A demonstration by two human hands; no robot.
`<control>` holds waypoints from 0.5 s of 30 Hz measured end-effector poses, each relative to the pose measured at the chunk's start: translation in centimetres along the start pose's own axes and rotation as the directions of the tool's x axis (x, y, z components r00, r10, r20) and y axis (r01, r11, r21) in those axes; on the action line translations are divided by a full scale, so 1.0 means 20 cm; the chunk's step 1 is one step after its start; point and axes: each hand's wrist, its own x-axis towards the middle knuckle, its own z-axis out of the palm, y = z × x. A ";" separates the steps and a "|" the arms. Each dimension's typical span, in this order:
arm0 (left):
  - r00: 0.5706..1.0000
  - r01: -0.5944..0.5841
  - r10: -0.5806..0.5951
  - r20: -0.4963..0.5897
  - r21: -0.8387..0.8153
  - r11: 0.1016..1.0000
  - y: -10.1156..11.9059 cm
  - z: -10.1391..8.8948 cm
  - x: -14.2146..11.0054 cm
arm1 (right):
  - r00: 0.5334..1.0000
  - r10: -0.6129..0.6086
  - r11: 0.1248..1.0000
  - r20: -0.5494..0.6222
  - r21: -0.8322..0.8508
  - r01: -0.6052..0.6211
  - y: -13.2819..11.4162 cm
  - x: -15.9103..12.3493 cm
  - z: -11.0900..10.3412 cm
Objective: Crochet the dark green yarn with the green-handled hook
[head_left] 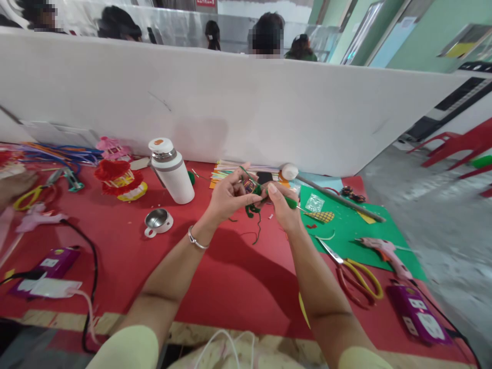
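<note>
White partition [230, 107] behind red table [230, 287]; green wall [426, 46], red chair [474, 141]; blurred grey floor [434, 220], perhaps concrete.

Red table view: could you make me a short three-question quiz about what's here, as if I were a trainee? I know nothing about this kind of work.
1. True or false: the right hand holds a green-handled tool with a thin metal shaft.
2. Compared with the left hand, where does the white vacuum flask stand? A) to its left; B) to its right; C) inside its grip.
3. Fill in the colour: the yarn hanging below the hands is ____.

Key: 1. True. 2. A. 3. Green.
</note>
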 end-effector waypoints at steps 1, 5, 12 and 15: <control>1.000 0.009 -0.010 -0.005 -0.007 1.000 0.00 0.00 0.00 | 1.000 -0.023 0.999 0.007 -0.036 0.024 -0.01 0.00 0.00; 0.997 -0.005 0.010 -0.076 0.060 0.998 -0.01 0.01 -0.02 | 0.987 -0.157 0.966 0.031 -0.203 0.160 -0.02 -0.01 0.01; 0.990 0.024 -0.009 -0.141 0.100 0.995 0.05 0.03 -0.04 | 0.982 -0.182 0.943 -0.059 -0.295 0.157 -0.02 -0.03 0.06; 0.995 0.058 -0.050 -0.090 0.088 0.994 0.07 0.03 -0.03 | 0.989 -0.136 0.956 -0.056 -0.270 0.116 -0.03 -0.03 0.06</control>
